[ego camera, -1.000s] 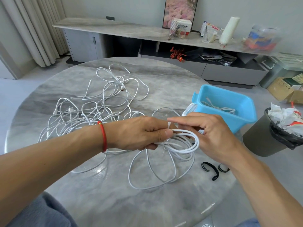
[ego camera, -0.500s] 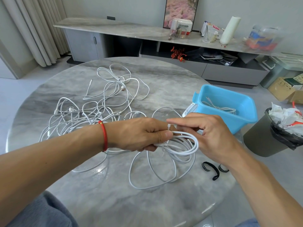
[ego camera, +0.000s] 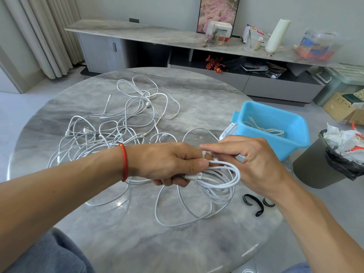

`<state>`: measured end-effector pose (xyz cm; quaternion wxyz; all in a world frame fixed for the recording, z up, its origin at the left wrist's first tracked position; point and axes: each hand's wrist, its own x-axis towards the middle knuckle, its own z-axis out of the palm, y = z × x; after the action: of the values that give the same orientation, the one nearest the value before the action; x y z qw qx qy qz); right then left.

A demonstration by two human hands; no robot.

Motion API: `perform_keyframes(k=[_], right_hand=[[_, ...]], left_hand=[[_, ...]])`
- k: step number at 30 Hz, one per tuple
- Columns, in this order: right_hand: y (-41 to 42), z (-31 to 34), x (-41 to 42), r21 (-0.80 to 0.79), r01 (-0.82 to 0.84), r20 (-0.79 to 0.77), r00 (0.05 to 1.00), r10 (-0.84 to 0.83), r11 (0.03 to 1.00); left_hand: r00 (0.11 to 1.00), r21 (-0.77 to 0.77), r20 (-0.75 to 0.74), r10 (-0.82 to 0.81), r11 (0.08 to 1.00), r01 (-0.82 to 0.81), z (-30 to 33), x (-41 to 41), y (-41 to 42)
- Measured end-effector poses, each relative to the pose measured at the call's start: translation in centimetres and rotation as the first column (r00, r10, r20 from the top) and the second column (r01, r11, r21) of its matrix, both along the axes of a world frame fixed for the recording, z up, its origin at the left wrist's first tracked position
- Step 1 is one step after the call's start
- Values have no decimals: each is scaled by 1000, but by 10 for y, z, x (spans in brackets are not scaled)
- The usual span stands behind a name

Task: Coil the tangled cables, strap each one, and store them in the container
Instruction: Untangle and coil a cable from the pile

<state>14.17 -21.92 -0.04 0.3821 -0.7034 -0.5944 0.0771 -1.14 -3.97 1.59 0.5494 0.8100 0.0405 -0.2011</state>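
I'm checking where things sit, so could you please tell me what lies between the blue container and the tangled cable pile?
In the head view, bare marble tabletop lies between the blue container and the tangled cable pile.

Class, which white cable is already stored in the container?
The coiled cable lying inside the blue container; the others lie tangled on the table or are held.

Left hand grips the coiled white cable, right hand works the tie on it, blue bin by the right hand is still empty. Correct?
Not quite. The blue bin is not empty: the head view shows a coiled white cable already lying in it. The rest holds: the left hand grips the coiled cable and the right hand works the tie on it.
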Motion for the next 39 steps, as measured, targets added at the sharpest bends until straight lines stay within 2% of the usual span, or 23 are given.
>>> perform_keyframes(k=[8,12,17,20,25,30,34,37,39], right_hand=[[1,7,-13,28,-56,-60,997,57,998],[1,8,-16,-45,-65,-121,991,60,997],[-3,15,-17,-136,-168,-381,919,105,976],[-6,21,-14,-155,-257,-552,823,133,954],[-3,11,-18,-207,-218,-439,892,108,954],[1,6,-16,-222,-143,-407,912,41,965],[6,5,-15,-166,-41,-484,874,-45,985],[8,5,-15,-205,43,-564,812,-153,978],[7,5,-15,-251,60,-631,747,-211,966]], left_hand=[[997,12,-77,-12,1000,13,1,0,-6],[994,12,-105,-31,999,32,-1,-1,-7],[986,-77,-159,-52,996,40,-2,0,-8],[985,-82,-169,-39,996,26,-2,1,-9],[981,-21,-193,4,1000,-8,-2,2,-8],[984,20,-176,-22,999,26,-3,1,-13],[998,254,-13,-67,965,68,2,2,-13],[980,469,111,-163,878,93,3,2,-15],[971,539,168,-170,840,53,2,1,-17]])
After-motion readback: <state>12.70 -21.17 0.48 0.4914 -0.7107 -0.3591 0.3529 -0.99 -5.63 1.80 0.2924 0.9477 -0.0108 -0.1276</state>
